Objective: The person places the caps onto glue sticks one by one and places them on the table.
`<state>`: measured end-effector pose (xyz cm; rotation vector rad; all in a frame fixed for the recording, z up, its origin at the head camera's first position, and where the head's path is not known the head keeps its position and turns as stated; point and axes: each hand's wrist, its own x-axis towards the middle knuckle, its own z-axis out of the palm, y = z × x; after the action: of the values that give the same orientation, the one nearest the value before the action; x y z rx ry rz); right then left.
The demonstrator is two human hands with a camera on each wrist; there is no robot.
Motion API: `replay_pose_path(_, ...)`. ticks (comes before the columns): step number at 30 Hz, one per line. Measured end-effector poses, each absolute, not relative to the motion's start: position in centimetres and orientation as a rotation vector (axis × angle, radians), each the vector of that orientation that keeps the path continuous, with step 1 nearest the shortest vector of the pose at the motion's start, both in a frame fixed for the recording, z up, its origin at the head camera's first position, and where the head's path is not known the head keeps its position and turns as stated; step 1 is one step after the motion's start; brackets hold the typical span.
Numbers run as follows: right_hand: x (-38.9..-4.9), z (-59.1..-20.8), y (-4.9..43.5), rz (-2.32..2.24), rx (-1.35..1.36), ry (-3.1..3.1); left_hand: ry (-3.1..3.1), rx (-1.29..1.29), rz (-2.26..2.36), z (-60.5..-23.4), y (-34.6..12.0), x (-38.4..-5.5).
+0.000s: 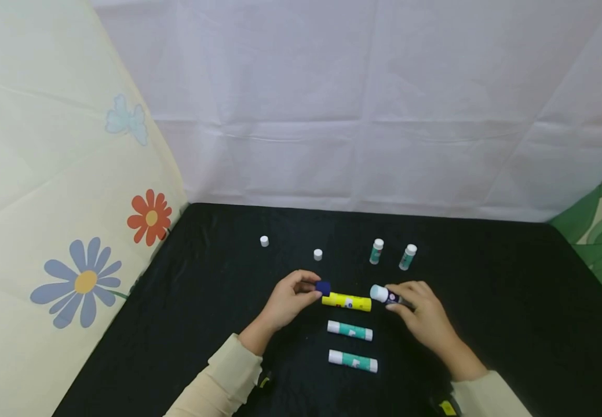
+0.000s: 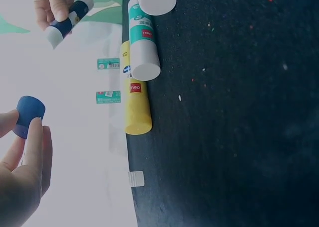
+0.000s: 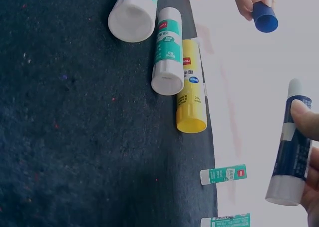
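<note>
My left hand [image 1: 287, 299] pinches a dark blue cap [image 1: 323, 288] between thumb and fingers, above the table. My right hand [image 1: 423, 313] grips a dark blue glue stick [image 3: 293, 142] with white ends, also raised; its cap is off and a narrow whitish tip shows in the right wrist view. Cap and stick are apart. Between and just below the hands lies a yellow glue stick [image 1: 346, 302] on its side. Nearer to me, two green-and-white glue sticks [image 1: 350, 330] lie parallel to it.
Behind the hands, two small green glue sticks with white tops [image 1: 376, 252] stand upright at the right. Two small white caps [image 1: 264, 241] sit farther left. Black cloth [image 1: 488, 278] covers the table; a pale curtain [image 1: 363, 116] hangs along its back edge.
</note>
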<state>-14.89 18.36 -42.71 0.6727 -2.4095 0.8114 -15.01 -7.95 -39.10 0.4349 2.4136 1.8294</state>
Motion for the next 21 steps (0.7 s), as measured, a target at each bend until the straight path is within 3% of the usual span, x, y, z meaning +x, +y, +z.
replay_pose_path(21, -14.7, -42.6, 17.3, 0.817, 0.723, -2.462, 2.342, 0.506, 1.858, -39.1, -7.4, -14.9)
